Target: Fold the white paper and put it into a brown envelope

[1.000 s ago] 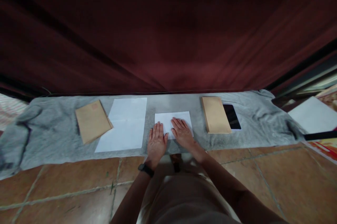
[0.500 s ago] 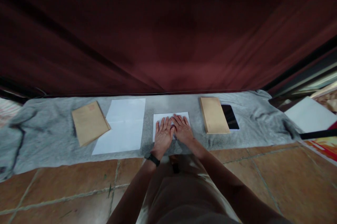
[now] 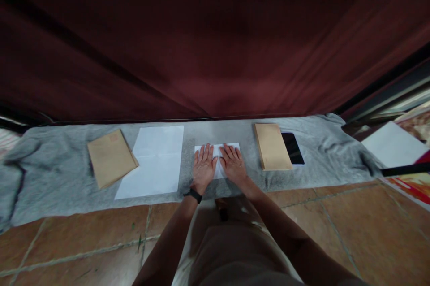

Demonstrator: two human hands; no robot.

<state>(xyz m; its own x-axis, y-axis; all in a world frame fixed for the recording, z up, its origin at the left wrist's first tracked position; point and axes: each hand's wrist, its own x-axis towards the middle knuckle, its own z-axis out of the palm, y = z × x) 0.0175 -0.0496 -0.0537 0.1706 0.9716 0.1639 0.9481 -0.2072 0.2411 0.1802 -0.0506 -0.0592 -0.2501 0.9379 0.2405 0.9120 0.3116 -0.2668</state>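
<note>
Both my hands lie flat, fingers stretched out, on a small folded white sheet (image 3: 218, 149) on a grey cloth (image 3: 60, 174). My left hand (image 3: 203, 167), with a black band at its wrist, covers the sheet's left half. My right hand (image 3: 233, 164) covers the right half, close beside the left. Neither hand grips anything. Most of the sheet is hidden under the palms.
Left of the hands lie a larger unfolded white sheet (image 3: 152, 160) and a brown envelope (image 3: 109, 157). To the right sit a stack of brown envelopes (image 3: 271, 146) and a dark phone (image 3: 293, 148). A dark red curtain (image 3: 215, 39) hangs behind; tiled floor (image 3: 83, 236) lies in front.
My left hand slid up from the sheet's lower left edge onto the sheet, ending beside the right hand. The right hand shifted slightly up the sheet.
</note>
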